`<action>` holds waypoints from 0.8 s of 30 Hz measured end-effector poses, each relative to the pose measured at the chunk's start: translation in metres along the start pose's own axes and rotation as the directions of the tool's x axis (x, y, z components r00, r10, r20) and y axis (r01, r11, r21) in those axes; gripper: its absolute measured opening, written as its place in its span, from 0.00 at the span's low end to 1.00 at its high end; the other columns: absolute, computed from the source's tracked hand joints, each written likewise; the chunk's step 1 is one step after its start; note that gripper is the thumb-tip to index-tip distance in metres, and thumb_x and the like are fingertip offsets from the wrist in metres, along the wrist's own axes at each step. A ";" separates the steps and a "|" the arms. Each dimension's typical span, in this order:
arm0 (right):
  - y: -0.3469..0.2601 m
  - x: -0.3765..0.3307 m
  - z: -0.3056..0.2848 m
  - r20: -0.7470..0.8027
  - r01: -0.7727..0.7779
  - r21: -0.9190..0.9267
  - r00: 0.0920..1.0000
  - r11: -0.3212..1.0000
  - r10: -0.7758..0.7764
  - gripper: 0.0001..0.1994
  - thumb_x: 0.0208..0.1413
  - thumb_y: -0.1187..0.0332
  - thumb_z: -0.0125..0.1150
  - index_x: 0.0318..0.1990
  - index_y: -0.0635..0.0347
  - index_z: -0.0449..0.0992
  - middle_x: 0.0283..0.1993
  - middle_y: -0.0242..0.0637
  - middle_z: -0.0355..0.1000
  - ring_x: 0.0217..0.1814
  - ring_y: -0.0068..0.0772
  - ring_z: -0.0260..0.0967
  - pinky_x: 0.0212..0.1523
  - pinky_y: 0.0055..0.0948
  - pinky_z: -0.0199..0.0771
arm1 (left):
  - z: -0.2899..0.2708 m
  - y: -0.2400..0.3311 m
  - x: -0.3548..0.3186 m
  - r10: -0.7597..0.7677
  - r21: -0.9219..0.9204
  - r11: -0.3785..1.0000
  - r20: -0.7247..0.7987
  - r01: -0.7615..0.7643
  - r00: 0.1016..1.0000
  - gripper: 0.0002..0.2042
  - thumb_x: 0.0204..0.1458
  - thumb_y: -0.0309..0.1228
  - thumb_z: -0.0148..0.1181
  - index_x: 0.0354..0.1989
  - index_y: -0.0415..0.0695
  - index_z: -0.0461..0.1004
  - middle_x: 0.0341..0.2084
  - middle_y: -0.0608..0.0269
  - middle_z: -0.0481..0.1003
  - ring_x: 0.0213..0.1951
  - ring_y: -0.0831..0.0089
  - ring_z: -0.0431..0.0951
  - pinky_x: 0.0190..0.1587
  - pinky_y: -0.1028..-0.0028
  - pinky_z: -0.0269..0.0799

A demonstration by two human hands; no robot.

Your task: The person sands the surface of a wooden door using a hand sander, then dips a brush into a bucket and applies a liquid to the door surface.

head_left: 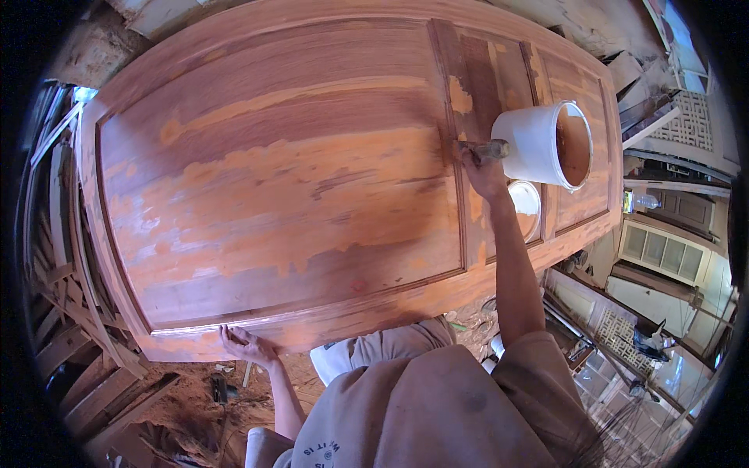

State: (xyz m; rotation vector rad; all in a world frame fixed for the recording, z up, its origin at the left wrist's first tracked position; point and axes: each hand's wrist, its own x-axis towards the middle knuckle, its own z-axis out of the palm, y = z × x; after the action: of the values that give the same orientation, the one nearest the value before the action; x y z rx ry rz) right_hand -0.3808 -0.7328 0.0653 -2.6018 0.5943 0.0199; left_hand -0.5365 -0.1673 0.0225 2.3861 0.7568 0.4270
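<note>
A big wooden door [296,179] is laid flat, and it fills most of the view. Its red-brown face is marked with many pale orange patches.

The right arm is stretched out straight, far across the door. A brush [482,149] is held in the right hand [484,173], with the fingers closed tight around its handle. The brush is laid against the dark upright strip of the door, between the big panel and the smaller panels. Just beside the brush, a white bucket [538,144] is seen on the door (it is tipped toward the right, and brown liquid shows inside it). A white round lid [525,204] lies flat on the door just below the bucket, close to the right wrist.

The left arm is kept low and bent. The left hand [246,343] is rested on the near edge of the door, with the fingers spread open and nothing held in them.

Stacked wooden frames [70,343] are seen at the left, under the door's edge. More doors [663,249] are seen at the right.
</note>
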 end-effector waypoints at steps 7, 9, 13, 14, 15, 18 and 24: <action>-0.014 -0.003 0.010 -0.124 0.138 -0.025 0.982 0.990 -0.140 0.10 0.57 0.67 0.57 0.31 0.66 0.76 0.29 0.51 0.74 0.30 0.50 0.71 0.31 0.41 0.68 | 0.003 -0.008 0.000 0.045 0.002 0.999 -0.008 -0.045 0.999 0.19 0.65 0.36 0.46 0.55 0.32 0.66 0.54 0.40 0.65 0.55 0.52 0.68 0.56 0.57 0.68; -0.018 -0.005 0.010 -0.067 0.119 -0.046 0.990 0.992 -0.122 0.12 0.58 0.65 0.56 0.29 0.66 0.75 0.28 0.50 0.73 0.32 0.51 0.71 0.32 0.45 0.68 | 0.003 -0.006 0.000 0.038 0.003 0.999 -0.019 -0.038 0.999 0.19 0.65 0.36 0.46 0.55 0.32 0.67 0.53 0.40 0.66 0.55 0.52 0.68 0.56 0.57 0.67; -0.011 -0.007 0.018 -0.118 0.151 -0.080 0.980 0.985 -0.160 0.13 0.59 0.64 0.56 0.30 0.66 0.75 0.28 0.50 0.73 0.32 0.52 0.71 0.33 0.47 0.67 | -0.003 -0.002 0.003 0.040 0.209 0.976 0.071 -0.054 0.997 0.20 0.65 0.36 0.46 0.56 0.31 0.65 0.56 0.42 0.63 0.56 0.55 0.68 0.60 0.61 0.67; -0.008 -0.005 0.021 -0.119 0.160 -0.092 0.978 0.983 -0.171 0.13 0.59 0.63 0.55 0.30 0.66 0.75 0.28 0.50 0.73 0.33 0.52 0.71 0.33 0.47 0.68 | -0.003 -0.003 0.002 0.035 0.194 0.980 0.061 -0.047 0.997 0.20 0.65 0.37 0.46 0.56 0.31 0.66 0.56 0.42 0.63 0.56 0.54 0.68 0.59 0.61 0.67; -0.005 -0.004 0.024 -0.120 0.170 -0.104 0.976 0.980 -0.182 0.13 0.60 0.63 0.55 0.30 0.66 0.76 0.29 0.50 0.73 0.33 0.51 0.71 0.34 0.47 0.68 | -0.003 -0.003 0.002 0.031 0.179 0.983 0.051 -0.040 0.998 0.20 0.65 0.37 0.46 0.55 0.32 0.66 0.56 0.42 0.63 0.56 0.54 0.68 0.59 0.60 0.67; 0.007 -0.002 0.030 -0.149 0.182 -0.092 0.969 0.979 -0.195 0.14 0.60 0.62 0.55 0.30 0.66 0.75 0.28 0.50 0.74 0.31 0.49 0.71 0.33 0.46 0.68 | 0.002 0.001 0.002 0.005 0.076 0.997 0.028 -0.007 1.000 0.20 0.65 0.38 0.47 0.56 0.32 0.66 0.56 0.41 0.63 0.56 0.54 0.68 0.59 0.60 0.67; 0.007 -0.001 0.019 -0.036 0.161 -0.149 0.985 0.976 -0.169 0.15 0.61 0.62 0.55 0.34 0.67 0.78 0.28 0.47 0.76 0.31 0.44 0.75 0.34 0.41 0.71 | 0.005 0.005 0.003 0.008 0.066 0.998 0.009 -0.009 1.000 0.21 0.65 0.39 0.47 0.56 0.32 0.66 0.56 0.41 0.63 0.55 0.54 0.68 0.58 0.61 0.68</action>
State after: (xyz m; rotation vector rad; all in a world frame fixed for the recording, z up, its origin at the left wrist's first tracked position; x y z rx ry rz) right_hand -0.3826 -0.7297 0.0459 -2.7929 0.4047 -0.0557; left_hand -0.5302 -0.1711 0.0223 2.4521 0.7681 0.4006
